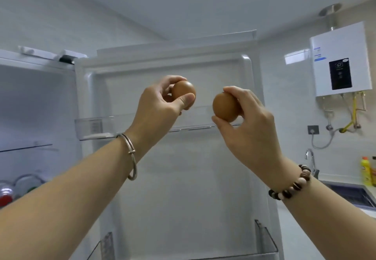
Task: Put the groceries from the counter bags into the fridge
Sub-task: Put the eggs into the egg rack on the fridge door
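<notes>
Fridge door (183,178): standing open, facing the camera. The bare white liner between its two bins is leaving free room around both hands.
Upper door bin (101,124): clear plastic, running across just behind the eggs, with its right end being covered by the right hand.
Lower door bin (266,239): being cut off by the bottom edge.
Left egg (184,91): brown, smooth, matte. The left hand (156,107) is pinching it between thumb and curled fingers (171,79), above the upper bin's rim.
Right egg (224,107): same brown, sitting slightly lower and apart from the left egg. The right hand (248,125) is gripping it, thumb beneath and fingers curling over the top.
Fridge interior, left: a glass shelf (26,148) is showing, and the items below it are blurring past recognition.
Water heater (341,56): hanging on the right wall, well apart.
</notes>
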Demonstrator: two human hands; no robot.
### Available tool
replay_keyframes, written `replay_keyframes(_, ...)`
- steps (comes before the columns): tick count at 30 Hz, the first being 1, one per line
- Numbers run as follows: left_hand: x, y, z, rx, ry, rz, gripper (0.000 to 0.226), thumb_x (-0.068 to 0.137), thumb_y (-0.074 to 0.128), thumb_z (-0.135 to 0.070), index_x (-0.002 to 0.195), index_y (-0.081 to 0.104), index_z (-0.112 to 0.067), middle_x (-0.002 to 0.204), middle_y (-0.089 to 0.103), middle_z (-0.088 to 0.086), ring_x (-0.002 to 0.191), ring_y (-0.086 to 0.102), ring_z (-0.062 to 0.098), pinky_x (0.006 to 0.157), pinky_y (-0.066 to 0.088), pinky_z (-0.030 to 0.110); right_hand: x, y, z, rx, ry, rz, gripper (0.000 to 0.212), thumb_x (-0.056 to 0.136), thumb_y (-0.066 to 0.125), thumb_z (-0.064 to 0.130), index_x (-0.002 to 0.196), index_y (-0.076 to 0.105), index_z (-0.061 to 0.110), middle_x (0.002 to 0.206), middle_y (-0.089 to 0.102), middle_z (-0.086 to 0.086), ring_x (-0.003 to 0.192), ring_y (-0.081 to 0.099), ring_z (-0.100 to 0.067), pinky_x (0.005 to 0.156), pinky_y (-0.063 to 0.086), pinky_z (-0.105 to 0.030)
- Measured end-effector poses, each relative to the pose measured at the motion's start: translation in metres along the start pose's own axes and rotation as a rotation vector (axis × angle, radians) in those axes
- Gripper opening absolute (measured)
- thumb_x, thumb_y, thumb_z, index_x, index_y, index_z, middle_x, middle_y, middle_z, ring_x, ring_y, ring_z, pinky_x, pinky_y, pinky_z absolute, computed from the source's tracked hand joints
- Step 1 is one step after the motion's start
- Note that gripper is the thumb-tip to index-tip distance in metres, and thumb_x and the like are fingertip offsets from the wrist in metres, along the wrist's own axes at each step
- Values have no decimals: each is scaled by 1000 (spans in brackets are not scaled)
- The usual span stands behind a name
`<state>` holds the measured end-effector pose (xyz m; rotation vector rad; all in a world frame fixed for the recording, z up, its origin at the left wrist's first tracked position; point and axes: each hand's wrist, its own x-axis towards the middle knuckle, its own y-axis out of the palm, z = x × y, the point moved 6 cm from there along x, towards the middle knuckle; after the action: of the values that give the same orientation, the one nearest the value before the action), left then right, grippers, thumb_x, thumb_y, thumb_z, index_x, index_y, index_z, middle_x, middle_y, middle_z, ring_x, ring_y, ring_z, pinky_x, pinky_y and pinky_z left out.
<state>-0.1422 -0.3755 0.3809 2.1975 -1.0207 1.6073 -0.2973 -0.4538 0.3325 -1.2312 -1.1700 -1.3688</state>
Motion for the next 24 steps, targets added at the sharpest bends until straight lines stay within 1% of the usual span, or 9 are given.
replay_keyframes(4, 14, -44, 21, 60, 21, -5, 23, 83, 70, -21, 102, 60, -28, 97, 66, 4, 84, 68, 23, 69, 57, 30, 16, 46, 24, -25, 94, 47, 50, 71, 81, 16, 114, 58, 10, 104, 61, 2, 84, 50, -3, 73, 39, -1)
replay_keyframes(6, 23, -69, 31, 107, 18, 0, 22, 83, 69, -22, 101, 60, -29, 98, 66, 4, 84, 67, 22, 71, 57, 32, 22, 66, 34, -39, 147, 70, 49, 72, 80, 20, 114, 56, 13, 99, 56, 8, 82, 51, -6, 70, 38, -3)
replay_keyframes(10, 40, -106, 62, 141, -150, 103, 16, 84, 68, -14, 94, 59, -23, 94, 66, 8, 77, 69, 22, 67, 58, 29, 39, 98, 45, -58, 262, 158, 45, 73, 78, 26, 111, 55, 21, 94, 56, 9, 82, 55, -10, 66, 39, -12)
replay_keyframes(14, 47, -120, 87, 149, -315, 247, 25, 78, 73, -7, 100, 60, -9, 92, 62, 9, 73, 65, 19, 63, 58, 24, 65, 134, 45, -122, 412, 392, 45, 70, 78, 31, 106, 54, 23, 99, 57, 5, 82, 55, -10, 56, 38, -12)
replay_keyframes(16, 48, -122, 94, 243, -371, 331, 26, 77, 74, -9, 100, 63, -10, 88, 63, 5, 71, 61, 13, 58, 55, 19, 74, 155, 42, -106, 475, 516, 48, 68, 80, 31, 106, 54, 17, 101, 62, 1, 84, 62, -15, 62, 51, -22)
replay_keyframes(18, 45, -123, 101, 284, -414, 418, 24, 77, 74, -10, 99, 65, -10, 87, 65, 3, 71, 63, 12, 59, 55, 22, 75, 172, 40, -57, 544, 631, 46, 69, 80, 27, 105, 55, 13, 92, 69, -6, 77, 69, -19, 71, 59, -34)
replay_keyframes(19, 44, -125, 105, 292, -431, 447, 22, 77, 74, -10, 98, 65, -10, 86, 65, 3, 71, 63, 12, 61, 56, 25, 74, 178, 39, -58, 567, 690, 42, 70, 80, 27, 102, 57, 12, 86, 70, -7, 72, 70, -18, 70, 59, -33)
replay_keyframes(22, 41, -124, 111, 330, -461, 514, 21, 79, 73, -12, 98, 66, -8, 89, 67, 7, 72, 63, 13, 63, 55, 24, 72, 190, 37, -145, 551, 846, 34, 71, 78, 32, 92, 63, 10, 70, 64, -3, 54, 57, -14, 52, 50, -25)
replay_keyframes(24, 41, -122, 113, 342, -472, 549, 23, 79, 73, -11, 100, 65, -6, 92, 67, 11, 70, 63, 15, 62, 55, 23, 72, 195, 35, -159, 544, 892, 30, 70, 78, 37, 82, 65, 12, 64, 57, -2, 53, 47, -15, 51, 41, -25)
